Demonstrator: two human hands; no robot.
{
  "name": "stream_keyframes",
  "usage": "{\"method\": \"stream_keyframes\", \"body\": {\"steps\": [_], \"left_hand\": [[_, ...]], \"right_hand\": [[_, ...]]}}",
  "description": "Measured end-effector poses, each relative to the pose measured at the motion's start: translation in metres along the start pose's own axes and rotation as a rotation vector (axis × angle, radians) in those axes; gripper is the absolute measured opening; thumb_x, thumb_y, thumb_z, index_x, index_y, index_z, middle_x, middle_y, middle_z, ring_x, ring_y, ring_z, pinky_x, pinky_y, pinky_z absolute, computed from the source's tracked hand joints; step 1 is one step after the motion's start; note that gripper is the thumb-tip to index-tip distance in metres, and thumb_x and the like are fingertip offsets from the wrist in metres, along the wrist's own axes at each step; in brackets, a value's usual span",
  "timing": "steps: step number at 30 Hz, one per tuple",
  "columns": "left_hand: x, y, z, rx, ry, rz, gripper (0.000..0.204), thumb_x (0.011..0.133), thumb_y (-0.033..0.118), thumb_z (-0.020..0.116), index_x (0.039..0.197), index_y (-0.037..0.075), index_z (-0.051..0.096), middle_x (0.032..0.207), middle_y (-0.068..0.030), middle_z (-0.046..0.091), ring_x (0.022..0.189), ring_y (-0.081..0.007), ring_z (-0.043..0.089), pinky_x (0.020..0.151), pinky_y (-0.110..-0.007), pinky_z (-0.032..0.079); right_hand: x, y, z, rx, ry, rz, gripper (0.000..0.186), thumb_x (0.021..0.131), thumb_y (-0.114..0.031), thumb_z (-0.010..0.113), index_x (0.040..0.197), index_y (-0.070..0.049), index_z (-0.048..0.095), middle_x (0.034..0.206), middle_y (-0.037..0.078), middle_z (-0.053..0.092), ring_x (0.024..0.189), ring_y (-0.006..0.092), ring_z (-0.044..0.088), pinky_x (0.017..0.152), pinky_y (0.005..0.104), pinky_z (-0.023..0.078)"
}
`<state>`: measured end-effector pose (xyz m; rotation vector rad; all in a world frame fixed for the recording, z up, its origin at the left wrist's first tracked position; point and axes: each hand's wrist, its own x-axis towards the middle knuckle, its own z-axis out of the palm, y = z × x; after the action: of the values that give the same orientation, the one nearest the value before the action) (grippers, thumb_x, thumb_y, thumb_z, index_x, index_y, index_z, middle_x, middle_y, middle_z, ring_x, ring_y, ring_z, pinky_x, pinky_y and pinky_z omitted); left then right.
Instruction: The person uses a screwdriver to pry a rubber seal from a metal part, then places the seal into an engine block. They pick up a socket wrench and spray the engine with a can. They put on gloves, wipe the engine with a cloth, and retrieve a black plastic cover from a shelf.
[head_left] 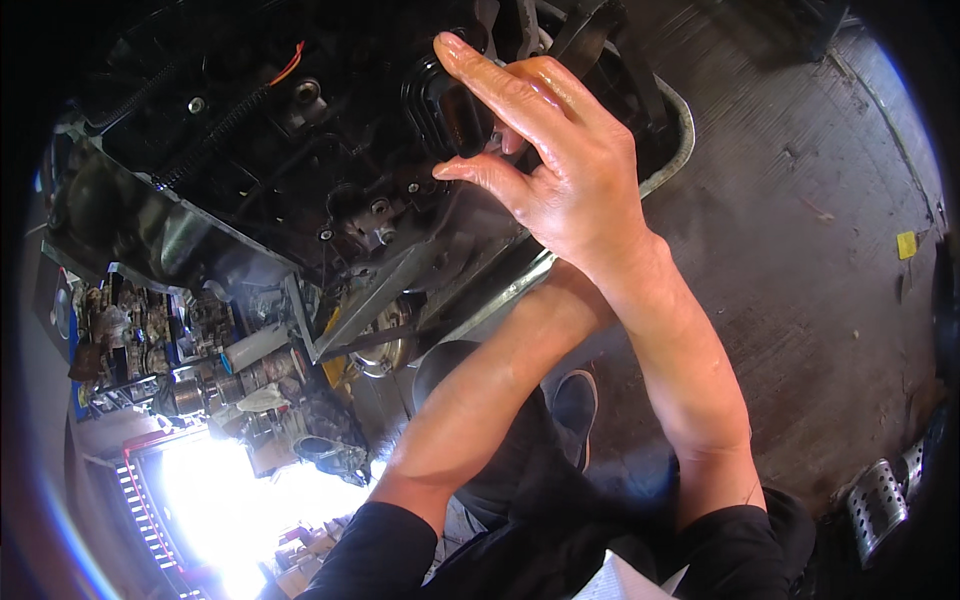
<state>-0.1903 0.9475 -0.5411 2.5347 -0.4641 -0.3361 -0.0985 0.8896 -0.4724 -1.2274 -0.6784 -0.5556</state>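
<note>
My right hand [550,140], its skin wet-looking, has thumb and index finger spread around an oval black part [445,105] on a large dark engine assembly [240,140]; whether they press on it I cannot tell. My left forearm [480,390] reaches up beneath my right one, and my left hand is hidden behind my right hand and wrist. Above and left of my fingers are a corrugated black hose [210,140], red-orange wires [287,62] and several bolts. A curved metal rim [676,115] borders the assembly at the right.
Crowded metal parts [200,330] and a pale cylinder [250,347] fill the left side, near a bright opening [220,490]. A worn grey floor [790,290] spreads to the right, with a yellow tag [906,245] and perforated metal pieces [875,510]. My shoe [575,410] shows below.
</note>
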Motion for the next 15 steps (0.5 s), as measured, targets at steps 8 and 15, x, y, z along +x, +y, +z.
{"method": "stream_keyframes", "body": {"steps": [8, 15], "left_hand": [[-0.010, 0.005, 0.003, 0.406, -0.129, 0.042, 0.047, 0.101, 0.031, 0.057, 0.139, 0.005, 0.053, 0.136, -0.0171, 0.058, 0.122, -0.0291, 0.057, 0.103, -0.041, 0.046], [-0.010, 0.008, 0.015, 0.489, -0.022, 0.098, 0.055, 0.095, 0.039, 0.061, 0.134, 0.000, 0.058, 0.128, -0.0218, 0.062, 0.116, -0.0343, 0.062, 0.100, -0.043, 0.048]], "right_hand": [[-0.002, -0.008, 0.006, -0.003, 0.052, 0.050, 0.082, 0.059, 0.001, 0.090, 0.136, -0.012, 0.066, 0.097, 0.003, 0.062, 0.063, 0.0095, 0.045, 0.055, 0.0224, 0.047], [-0.005, -0.028, 0.001, 0.147, 0.045, 0.222, 0.075, 0.070, 0.000, 0.087, 0.139, -0.014, 0.063, 0.092, 0.003, 0.057, 0.064, 0.0103, 0.051, 0.056, 0.0236, 0.048]]}}
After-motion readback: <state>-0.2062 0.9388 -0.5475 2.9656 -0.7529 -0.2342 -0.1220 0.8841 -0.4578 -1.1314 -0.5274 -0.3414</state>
